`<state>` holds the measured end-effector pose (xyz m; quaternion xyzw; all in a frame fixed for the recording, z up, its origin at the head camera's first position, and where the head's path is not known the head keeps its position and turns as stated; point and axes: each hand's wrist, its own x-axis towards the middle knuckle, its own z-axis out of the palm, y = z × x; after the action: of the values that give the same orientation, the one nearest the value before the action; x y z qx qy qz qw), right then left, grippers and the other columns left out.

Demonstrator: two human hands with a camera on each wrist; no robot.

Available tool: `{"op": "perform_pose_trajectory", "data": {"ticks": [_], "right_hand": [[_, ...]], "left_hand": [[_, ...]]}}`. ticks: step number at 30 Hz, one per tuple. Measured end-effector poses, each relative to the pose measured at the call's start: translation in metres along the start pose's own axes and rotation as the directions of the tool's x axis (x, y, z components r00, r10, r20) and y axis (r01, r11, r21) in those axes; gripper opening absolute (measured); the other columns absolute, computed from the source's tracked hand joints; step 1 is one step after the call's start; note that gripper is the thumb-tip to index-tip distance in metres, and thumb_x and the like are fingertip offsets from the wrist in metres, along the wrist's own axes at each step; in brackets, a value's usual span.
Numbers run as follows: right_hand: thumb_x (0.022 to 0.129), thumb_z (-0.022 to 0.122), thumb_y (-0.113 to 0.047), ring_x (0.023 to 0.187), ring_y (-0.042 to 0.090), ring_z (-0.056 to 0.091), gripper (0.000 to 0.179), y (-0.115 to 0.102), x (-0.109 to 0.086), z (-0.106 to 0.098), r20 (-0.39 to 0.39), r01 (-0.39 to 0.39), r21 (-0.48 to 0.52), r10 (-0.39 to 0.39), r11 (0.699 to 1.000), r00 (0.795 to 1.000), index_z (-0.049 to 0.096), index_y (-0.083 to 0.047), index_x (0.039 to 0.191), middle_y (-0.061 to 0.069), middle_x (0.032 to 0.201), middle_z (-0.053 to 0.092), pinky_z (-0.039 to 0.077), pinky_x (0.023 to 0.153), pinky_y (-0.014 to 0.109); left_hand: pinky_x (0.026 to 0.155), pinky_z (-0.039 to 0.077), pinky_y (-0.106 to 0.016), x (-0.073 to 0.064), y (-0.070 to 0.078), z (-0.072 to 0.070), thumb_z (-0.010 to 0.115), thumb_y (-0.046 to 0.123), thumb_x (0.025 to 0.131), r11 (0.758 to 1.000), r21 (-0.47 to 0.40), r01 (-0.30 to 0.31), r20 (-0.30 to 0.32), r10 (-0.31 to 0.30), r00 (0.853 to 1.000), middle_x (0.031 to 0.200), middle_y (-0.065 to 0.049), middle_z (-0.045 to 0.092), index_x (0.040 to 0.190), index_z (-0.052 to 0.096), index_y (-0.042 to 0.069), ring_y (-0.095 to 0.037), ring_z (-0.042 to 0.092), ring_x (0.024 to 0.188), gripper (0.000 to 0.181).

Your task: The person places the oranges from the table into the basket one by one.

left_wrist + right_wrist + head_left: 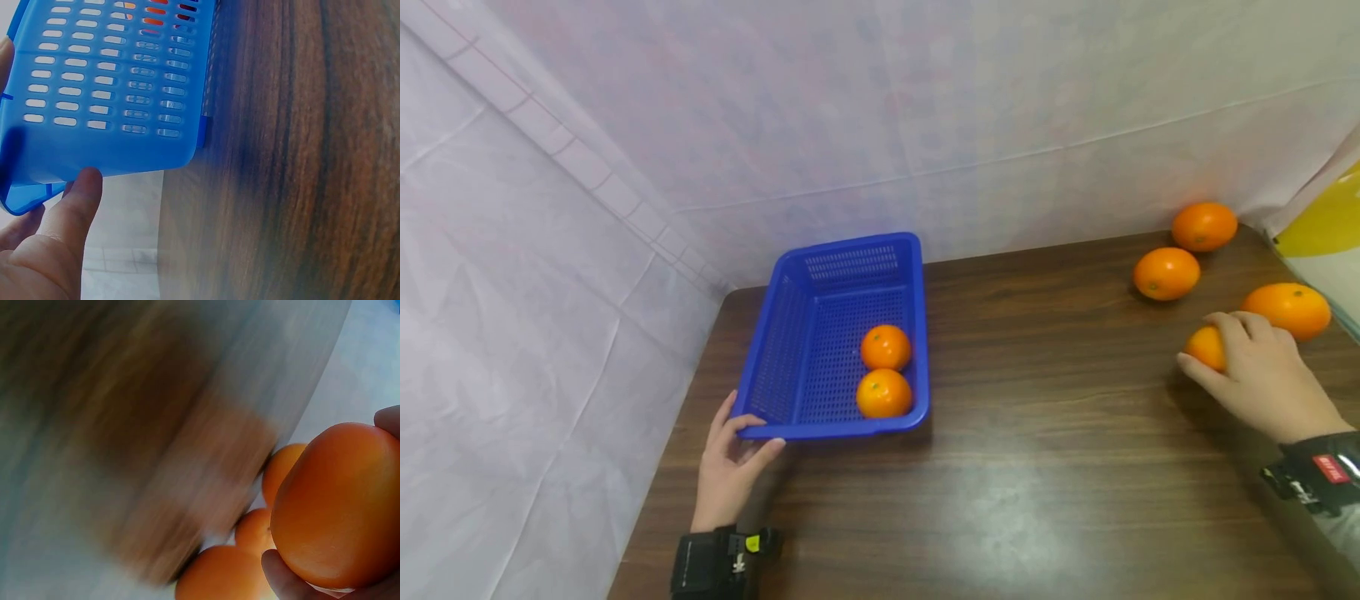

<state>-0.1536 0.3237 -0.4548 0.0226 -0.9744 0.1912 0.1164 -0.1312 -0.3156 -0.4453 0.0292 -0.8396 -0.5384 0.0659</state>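
Observation:
A blue plastic basket [850,432] with slotted walls stands on the left of the table, two oranges [885,347] lying along its right side. My left hand [730,467] grips the basket's near left corner, fingers over the rim and thumb at the front wall; the left wrist view shows the thumb against that wall [106,147]. At the table's right, my right hand [1262,375] holds an orange [337,506] between thumb and fingers. In the head view the hand covers much of this fruit. Right beside it lies another large orange [1288,310].
Two more oranges [1167,273] sit at the back right of the brown wooden table [1000,483]. White sheeting [962,125] rises along the back edge and the left side. Something yellow and white [1326,217] stands at the right edge.

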Motion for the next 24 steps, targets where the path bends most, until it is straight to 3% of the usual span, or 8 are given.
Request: {"op": "perform_pose_trajectory", "data": {"ticks": [12,24], "right_hand": [[0.095,0.067,-0.032,0.107,0.059,0.039,0.061,-0.033,0.018,0.009,0.000,0.031,0.054,-0.031,0.998,1.000,0.043,0.010,0.133,0.040,0.127,0.042,0.036,0.088,0.069],[0.096,0.066,-0.038,0.110,0.058,0.042,0.063,-0.075,0.036,0.016,0.036,0.075,0.097,-0.079,0.992,0.996,0.044,0.005,0.137,0.034,0.133,0.044,0.045,0.082,0.066]], "left_hand": [[0.100,0.048,-0.012,0.001,-0.001,0.001,0.080,0.012,0.087,1.000,0.010,-0.008,0.000,0.008,1.000,0.167,-0.001,0.021,0.112,0.059,0.001,-0.037,0.036,0.146,0.034],[0.102,0.047,-0.014,0.001,-0.002,0.000,0.080,0.014,0.088,0.999,0.034,-0.004,0.004,0.004,1.000,0.167,0.001,0.021,0.113,0.060,0.004,-0.037,0.035,0.147,0.034]]}}
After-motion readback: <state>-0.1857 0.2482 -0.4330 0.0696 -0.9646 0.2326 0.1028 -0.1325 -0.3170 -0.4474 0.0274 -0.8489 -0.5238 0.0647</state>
